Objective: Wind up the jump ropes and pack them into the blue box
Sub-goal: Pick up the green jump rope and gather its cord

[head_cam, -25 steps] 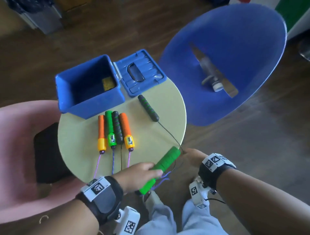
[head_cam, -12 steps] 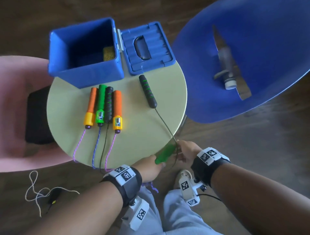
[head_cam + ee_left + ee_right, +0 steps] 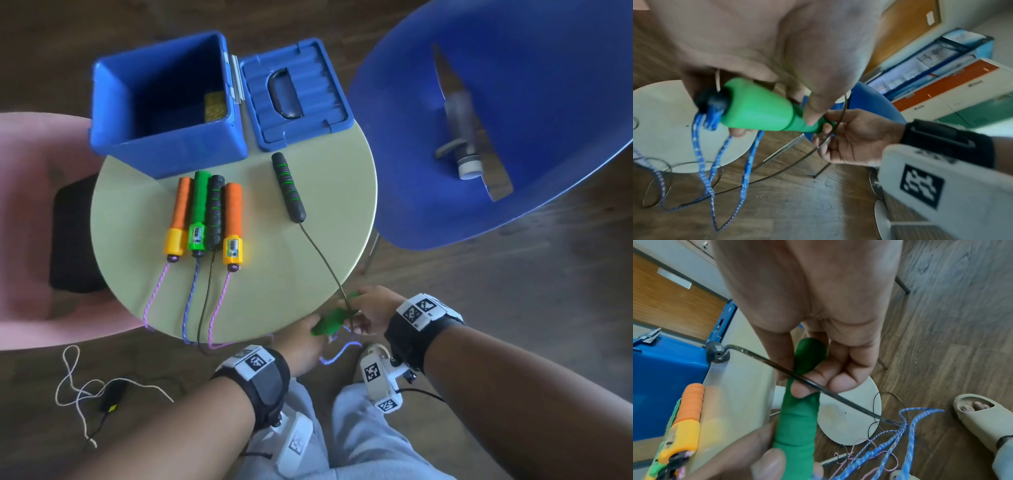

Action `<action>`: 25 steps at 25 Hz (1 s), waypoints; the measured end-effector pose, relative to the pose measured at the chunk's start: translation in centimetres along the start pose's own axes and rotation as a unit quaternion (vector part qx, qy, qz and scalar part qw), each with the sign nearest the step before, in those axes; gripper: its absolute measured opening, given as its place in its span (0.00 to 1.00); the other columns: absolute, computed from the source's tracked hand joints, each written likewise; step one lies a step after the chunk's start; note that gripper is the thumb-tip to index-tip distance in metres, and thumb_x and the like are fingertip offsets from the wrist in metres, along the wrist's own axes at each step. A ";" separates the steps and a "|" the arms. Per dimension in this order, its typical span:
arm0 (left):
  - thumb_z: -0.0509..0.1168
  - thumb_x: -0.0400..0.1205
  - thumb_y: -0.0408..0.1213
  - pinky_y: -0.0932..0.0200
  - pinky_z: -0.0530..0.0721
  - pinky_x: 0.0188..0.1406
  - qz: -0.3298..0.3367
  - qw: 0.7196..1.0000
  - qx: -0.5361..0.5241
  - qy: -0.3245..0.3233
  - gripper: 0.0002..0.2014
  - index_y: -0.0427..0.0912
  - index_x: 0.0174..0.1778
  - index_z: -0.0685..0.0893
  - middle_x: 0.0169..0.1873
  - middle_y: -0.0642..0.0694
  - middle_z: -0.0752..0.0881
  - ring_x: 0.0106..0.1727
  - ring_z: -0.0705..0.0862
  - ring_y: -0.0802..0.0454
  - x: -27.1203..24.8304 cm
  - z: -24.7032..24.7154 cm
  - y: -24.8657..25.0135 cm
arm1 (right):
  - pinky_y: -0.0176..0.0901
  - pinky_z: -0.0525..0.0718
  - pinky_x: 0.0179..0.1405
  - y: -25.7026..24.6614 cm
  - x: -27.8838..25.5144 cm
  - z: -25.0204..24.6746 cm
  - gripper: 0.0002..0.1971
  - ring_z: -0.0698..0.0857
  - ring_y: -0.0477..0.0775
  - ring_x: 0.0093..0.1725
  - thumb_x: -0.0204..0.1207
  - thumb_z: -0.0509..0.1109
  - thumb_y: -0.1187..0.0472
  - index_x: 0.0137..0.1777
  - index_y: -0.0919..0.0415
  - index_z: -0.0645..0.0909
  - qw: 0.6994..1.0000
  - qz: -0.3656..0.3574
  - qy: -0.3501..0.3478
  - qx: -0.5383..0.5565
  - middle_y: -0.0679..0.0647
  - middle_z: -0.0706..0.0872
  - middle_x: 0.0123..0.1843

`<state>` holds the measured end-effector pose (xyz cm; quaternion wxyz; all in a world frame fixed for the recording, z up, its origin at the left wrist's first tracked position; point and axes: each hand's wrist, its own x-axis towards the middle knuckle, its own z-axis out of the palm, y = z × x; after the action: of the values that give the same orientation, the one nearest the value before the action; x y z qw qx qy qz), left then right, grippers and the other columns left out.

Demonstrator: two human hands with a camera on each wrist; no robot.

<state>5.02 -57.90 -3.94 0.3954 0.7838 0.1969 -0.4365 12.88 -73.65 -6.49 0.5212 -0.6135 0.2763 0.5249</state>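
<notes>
Gripping one green handle just off the round table near edge: left hand wraps it; right hand also pinches black cord. Blue box, open, at far rim.

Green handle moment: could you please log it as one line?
left hand: grips green handle | right hand: holds its far end, black cord | blue box: open

Green handle, blue-and-white braided rope, blue box.
</notes>
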 end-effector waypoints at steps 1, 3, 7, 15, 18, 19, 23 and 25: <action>0.63 0.70 0.55 0.53 0.81 0.46 0.011 1.000 0.019 0.005 0.20 0.66 0.60 0.79 0.41 0.50 0.86 0.45 0.86 0.45 0.1 0.2 -0.1 | 0.43 0.81 0.32 -0.1 -0.1 -0.1 0.01 0.85 0.54 0.26 0.83 0.68 0.66 0.50 0.63 0.78 1.000 0.002 0.007 0.008 0.62 0.85 0.38; 0.62 0.71 0.61 0.50 0.82 0.61 0.020 0.999 0.026 0.016 0.24 0.79 0.66 0.73 0.54 0.53 0.87 0.56 0.85 0.47 0.2 0.7 -0.1 | 0.45 0.84 0.32 -0.2 -0.5 -0.2 0.05 0.87 0.56 0.30 0.83 0.68 0.67 0.56 0.65 0.76 1.000 0.003 0.017 0.019 0.64 0.87 0.41; 0.71 0.75 0.56 0.61 0.77 0.61 0.006 0.975 -0.215 0.062 0.25 0.59 0.70 0.83 0.59 0.54 0.88 0.62 0.83 0.57 0.3 1.3 1.0 | 0.58 0.90 0.55 -0.1 -1.3 0.1 0.15 0.88 0.61 0.45 0.81 0.71 0.66 0.64 0.73 0.80 0.999 0.006 -0.011 0.052 0.70 0.89 0.52; 0.70 0.79 0.48 0.56 0.69 0.41 -0.068 0.948 -0.281 0.135 0.13 0.45 0.33 0.81 0.32 0.48 0.81 0.39 0.76 0.48 1.1 1.7 0.1 | 0.51 0.89 0.44 -0.1 -3.0 -1.4 0.07 0.91 0.59 0.39 0.81 0.68 0.68 0.56 0.70 0.81 0.985 -0.018 0.045 0.165 0.63 0.91 0.48; 0.69 0.76 0.51 0.60 0.71 0.35 -0.078 0.934 -0.311 0.157 0.13 0.45 0.33 0.82 0.38 0.46 0.85 0.39 0.80 0.46 1.2 1.5 -0.1 | 0.52 0.86 0.45 -0.9 -5.6 -4.5 0.04 0.90 0.56 0.29 0.83 0.66 0.65 0.50 0.65 0.81 0.972 -0.029 0.033 0.229 0.58 0.90 0.36; 0.69 0.79 0.47 0.63 0.72 0.28 -0.084 0.925 -0.331 0.164 0.13 0.45 0.33 0.82 0.37 0.46 0.86 0.38 0.81 0.46 1.2 1.4 -0.1 | 0.53 0.85 0.45 -0.9 -6.8 -5.6 0.05 0.90 0.57 0.28 0.83 0.66 0.63 0.49 0.64 0.82 0.973 -0.023 0.018 0.227 0.58 0.90 0.34; 0.65 0.84 0.38 0.64 0.68 0.23 -0.114 0.909 -0.361 0.172 0.10 0.39 0.38 0.84 0.37 0.45 0.88 0.33 0.86 0.46 1.1 0.9 0.1 | 0.49 0.86 0.33 -0.5 -12.6 -8.2 0.15 0.86 0.62 0.31 0.77 0.69 0.54 0.51 0.69 0.82 0.982 0.007 -0.093 0.166 0.62 0.81 0.34; 0.66 0.83 0.34 0.62 0.71 0.24 -0.111 0.898 -0.389 0.172 0.10 0.35 0.38 0.84 0.36 0.41 0.85 0.34 0.85 0.44 1.1 0.8 0.3 | 0.50 0.87 0.33 -0.5 -15.2 -8.4 0.15 0.83 0.62 0.32 0.70 0.75 0.59 0.50 0.71 0.84 0.979 -0.023 -0.149 0.141 0.63 0.80 0.36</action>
<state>5.39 -58.77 -5.01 0.5777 0.6032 0.5020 -0.2244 11.84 -84.46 7.05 0.6497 -0.4553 0.2521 0.5541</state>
